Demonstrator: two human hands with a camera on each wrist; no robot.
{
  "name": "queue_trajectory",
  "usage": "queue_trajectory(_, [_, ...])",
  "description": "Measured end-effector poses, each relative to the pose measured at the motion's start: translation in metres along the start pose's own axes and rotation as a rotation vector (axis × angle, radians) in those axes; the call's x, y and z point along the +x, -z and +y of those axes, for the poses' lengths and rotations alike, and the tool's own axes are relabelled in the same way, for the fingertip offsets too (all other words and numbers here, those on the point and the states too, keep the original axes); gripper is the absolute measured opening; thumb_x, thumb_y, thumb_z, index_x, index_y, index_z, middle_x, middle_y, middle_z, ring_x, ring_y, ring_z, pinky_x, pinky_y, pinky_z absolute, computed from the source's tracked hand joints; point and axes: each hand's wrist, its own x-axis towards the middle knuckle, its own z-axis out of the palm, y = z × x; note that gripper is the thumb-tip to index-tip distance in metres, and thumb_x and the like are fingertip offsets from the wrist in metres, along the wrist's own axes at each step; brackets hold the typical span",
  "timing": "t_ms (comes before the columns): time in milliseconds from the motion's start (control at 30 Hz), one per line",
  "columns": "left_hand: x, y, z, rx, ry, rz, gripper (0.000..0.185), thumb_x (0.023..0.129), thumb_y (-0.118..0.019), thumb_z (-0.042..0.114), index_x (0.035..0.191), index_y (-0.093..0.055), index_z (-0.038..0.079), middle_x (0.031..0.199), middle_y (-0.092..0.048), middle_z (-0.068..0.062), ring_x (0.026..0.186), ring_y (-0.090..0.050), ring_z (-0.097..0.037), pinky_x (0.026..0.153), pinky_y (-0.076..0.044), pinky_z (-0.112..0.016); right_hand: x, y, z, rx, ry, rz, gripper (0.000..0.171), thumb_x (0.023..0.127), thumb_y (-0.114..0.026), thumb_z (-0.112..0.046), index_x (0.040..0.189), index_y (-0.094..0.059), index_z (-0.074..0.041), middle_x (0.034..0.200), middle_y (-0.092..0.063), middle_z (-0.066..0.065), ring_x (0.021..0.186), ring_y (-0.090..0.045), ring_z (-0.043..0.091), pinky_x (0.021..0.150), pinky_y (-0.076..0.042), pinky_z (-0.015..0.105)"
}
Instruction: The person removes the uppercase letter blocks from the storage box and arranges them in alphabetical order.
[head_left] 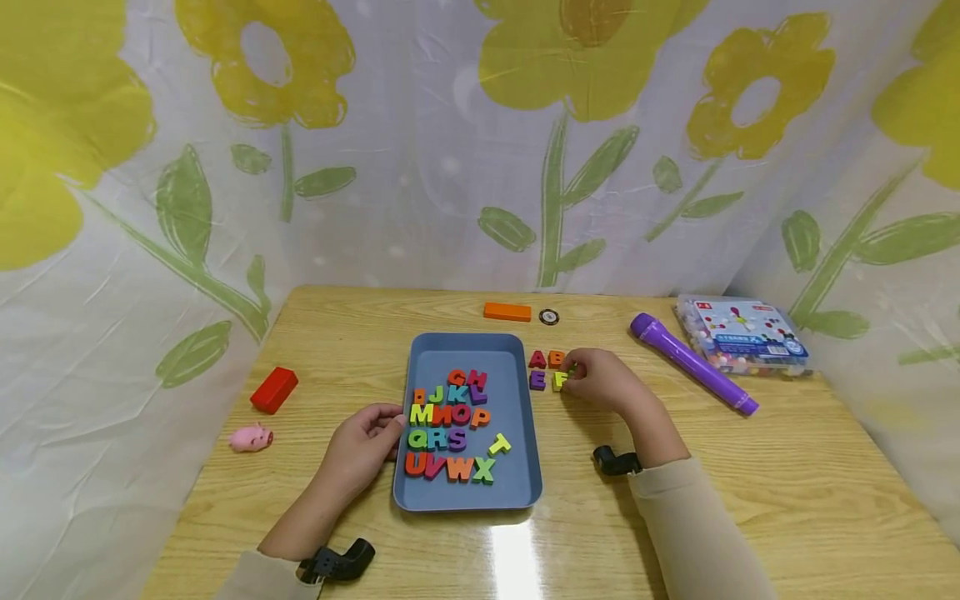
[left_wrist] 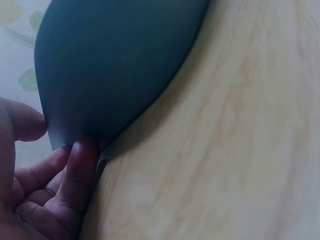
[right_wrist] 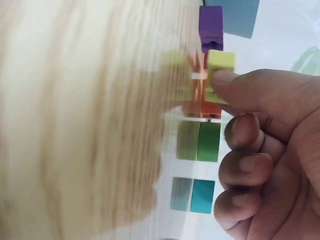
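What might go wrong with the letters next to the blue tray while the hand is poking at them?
1. The right hand touches the yellow F, which sits tight against the purple E, red A and orange B. A small nudge could push the row crooked.
2. The left hand holds the blue tray by its edge; a tug might jumble the letters inside.
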Motion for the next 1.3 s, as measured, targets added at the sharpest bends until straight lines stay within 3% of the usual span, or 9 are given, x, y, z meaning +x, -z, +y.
queue_trajectory(533, [-0.003, 0.001, 0.001, 0.000, -0.003, -0.001, 0.036, 0.110, -0.066, 0.026, 0.136, -0.069, 0.001, 0.115, -0.072, -0.016, 0.091, -0.072, -0.015, 0.075, -0.063, -0.023, 0.001, -0.005, -0.001, -0.014, -0.006, -0.012, 0.022, 0.098, -0.079, -0.013, 0.119, -0.074, -0.006, 0.087, -0.062, 0.007, 0.078, -0.055, 0.021, 0.068, -0.046, 0.033])
queue_trajectory(800, [-0.003, 0.001, 0.002, 0.007, -0.009, -0.002, 0.036, 0.110, -0.067, 0.027, 0.135, -0.069, 0.001, 0.114, -0.072, -0.016, 0.090, -0.071, -0.014, 0.074, -0.062, -0.023, -0.011, 0.016, -0.010, 0.000, 0.037, 0.007, 0.029, 0.101, -0.077, -0.015, 0.128, -0.074, -0.004, 0.084, -0.061, 0.007, 0.073, -0.053, 0.021, 0.066, -0.046, 0.034])
queue_trajectory(1033, [-0.003, 0.003, 0.002, 0.012, -0.011, 0.004, 0.036, 0.110, -0.067, 0.026, 0.135, -0.070, 0.001, 0.113, -0.073, -0.016, 0.089, -0.071, -0.016, 0.073, -0.061, -0.022, -0.004, 0.026, -0.055, -0.008, 0.144, 0.019, 0.031, 0.102, -0.075, -0.020, 0.130, -0.073, -0.004, 0.086, -0.062, 0.007, 0.071, -0.053, 0.021, 0.066, -0.047, 0.035])
queue_trajectory(1300, [-0.004, 0.002, 0.002, -0.003, -0.016, -0.002, 0.036, 0.110, -0.067, 0.026, 0.135, -0.069, 0.001, 0.115, -0.073, -0.017, 0.090, -0.072, -0.017, 0.074, -0.063, -0.024, 0.035, -0.003, -0.118, -0.119, 0.259, -0.057, 0.031, 0.102, -0.079, -0.023, 0.128, -0.076, -0.006, 0.092, -0.067, 0.006, 0.080, -0.059, 0.021, 0.075, -0.053, 0.035])
